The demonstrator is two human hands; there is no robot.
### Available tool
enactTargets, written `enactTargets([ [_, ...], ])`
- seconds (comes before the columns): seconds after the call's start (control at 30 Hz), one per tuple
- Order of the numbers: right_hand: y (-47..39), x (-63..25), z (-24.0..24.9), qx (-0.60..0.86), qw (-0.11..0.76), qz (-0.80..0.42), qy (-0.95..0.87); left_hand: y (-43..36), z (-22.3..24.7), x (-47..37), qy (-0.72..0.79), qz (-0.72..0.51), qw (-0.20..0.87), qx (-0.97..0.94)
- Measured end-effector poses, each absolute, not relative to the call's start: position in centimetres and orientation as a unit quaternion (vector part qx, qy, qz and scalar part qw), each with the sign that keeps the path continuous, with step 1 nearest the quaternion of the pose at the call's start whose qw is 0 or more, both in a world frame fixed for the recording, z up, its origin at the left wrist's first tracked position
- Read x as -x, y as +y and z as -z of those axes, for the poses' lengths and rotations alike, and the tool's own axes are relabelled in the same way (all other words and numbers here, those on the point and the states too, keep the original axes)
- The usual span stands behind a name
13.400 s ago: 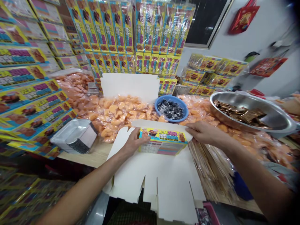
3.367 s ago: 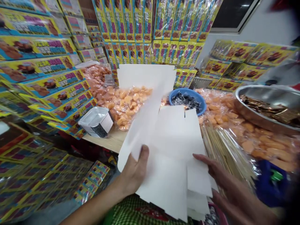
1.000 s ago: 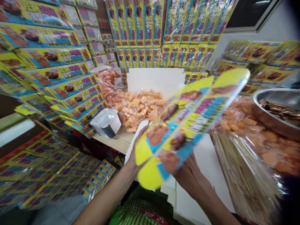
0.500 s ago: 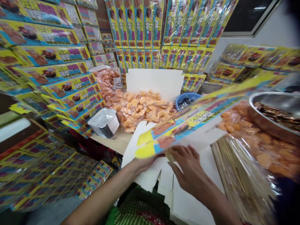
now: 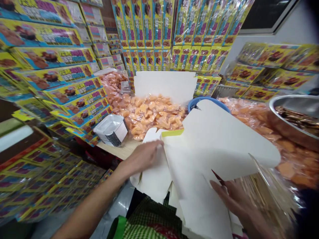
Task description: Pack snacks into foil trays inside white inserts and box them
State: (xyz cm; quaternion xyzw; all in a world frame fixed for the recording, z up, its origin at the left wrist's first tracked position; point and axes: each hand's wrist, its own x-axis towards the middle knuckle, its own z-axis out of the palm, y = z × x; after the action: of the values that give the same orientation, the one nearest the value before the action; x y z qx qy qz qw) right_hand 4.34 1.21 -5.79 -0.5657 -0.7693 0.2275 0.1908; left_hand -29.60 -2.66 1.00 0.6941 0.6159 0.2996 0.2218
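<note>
A partly folded cardboard box (image 5: pixel 196 146), its plain white inside facing up, lies across the work surface in front of me. My left hand (image 5: pixel 148 155) has its fingers curled at the box's left edge, just below a narrow yellow flap (image 5: pixel 172 133). On the right, my right hand (image 5: pixel 235 200) is at the lower edge of the raised white panel, thumb and fingers around the card by a dark slit. Some of its fingertips are hidden. Beneath the box lie more flat white cardboard blanks (image 5: pixel 156 181).
Wrapped orange pieces (image 5: pixel 154 111) are heaped behind the box. Foil trays (image 5: pixel 111 127) stand stacked on the left. A blue basin (image 5: pixel 220 104) and a steel bowl (image 5: pixel 296 131) sit to the right, beside bundled wooden sticks (image 5: pixel 264 192). Printed boxes (image 5: pixel 147 26) rise in stacks around.
The box has turned from its printed side to its white inside and opened out. My left hand has moved left and up to its edge; my right hand has moved right and down.
</note>
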Motion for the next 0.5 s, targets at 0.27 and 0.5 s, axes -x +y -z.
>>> enactTargets([
  [0.27, 1.3, -4.1, 5.4, 0.441, 0.206, -0.425, -0.763, -5.7, 4.3, 26.8, 0.569, -0.316, 0.164, -0.741],
  [0.5, 2.7, 1.5, 3.6, 0.399, 0.268, -0.382, -0.789, -3.0, 3.5, 27.5, 0.641, -0.405, 0.243, -0.604],
])
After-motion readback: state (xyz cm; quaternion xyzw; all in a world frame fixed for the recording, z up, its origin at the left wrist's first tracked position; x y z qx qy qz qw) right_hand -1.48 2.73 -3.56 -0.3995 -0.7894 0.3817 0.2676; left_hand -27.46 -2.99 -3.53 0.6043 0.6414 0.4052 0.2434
